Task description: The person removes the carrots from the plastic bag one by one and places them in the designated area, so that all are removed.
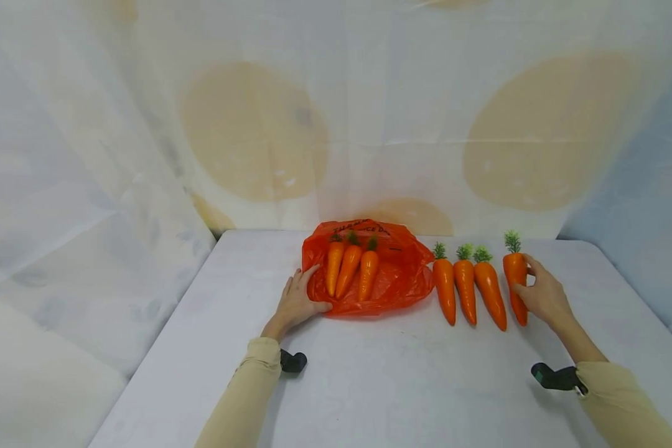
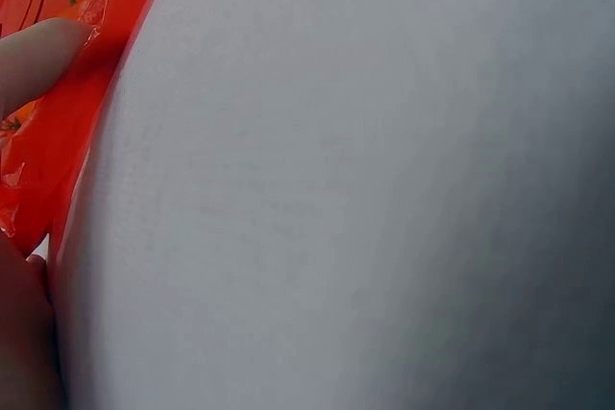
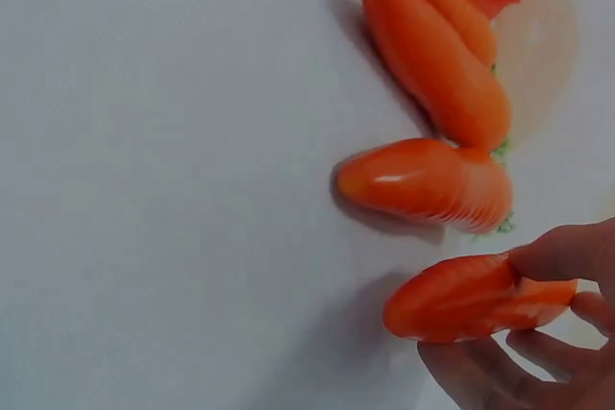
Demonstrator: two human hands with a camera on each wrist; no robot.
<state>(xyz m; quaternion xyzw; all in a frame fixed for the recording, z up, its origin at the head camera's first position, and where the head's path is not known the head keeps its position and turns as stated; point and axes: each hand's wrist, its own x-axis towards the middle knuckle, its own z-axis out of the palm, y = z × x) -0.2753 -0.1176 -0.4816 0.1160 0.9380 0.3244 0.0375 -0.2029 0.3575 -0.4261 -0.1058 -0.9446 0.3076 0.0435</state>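
Observation:
My right hand (image 1: 544, 295) pinches an artificial-looking carrot (image 1: 516, 274) with a green leafy top, thumb on one side and fingers on the other. In the right wrist view this carrot (image 3: 452, 300) casts a soft shadow on the table. My left hand (image 1: 299, 298) is at the near left edge of a red plastic bag (image 1: 397, 280), its fingers spread along the side and its thumb over the near corner. A smiling face print on the bag (image 2: 82, 132) shows in the left wrist view. Three carrots (image 1: 350, 270) lie side by side in the bag, their leafy tops darkened by red plastic.
Between the bag and my right hand, three more carrots (image 1: 466, 292) lie in a row on the white table (image 1: 403, 386), leaves pointing away. The leftmost touches the bag's right edge in this view. A white curtain (image 1: 392, 93) with tan spots hangs behind the table.

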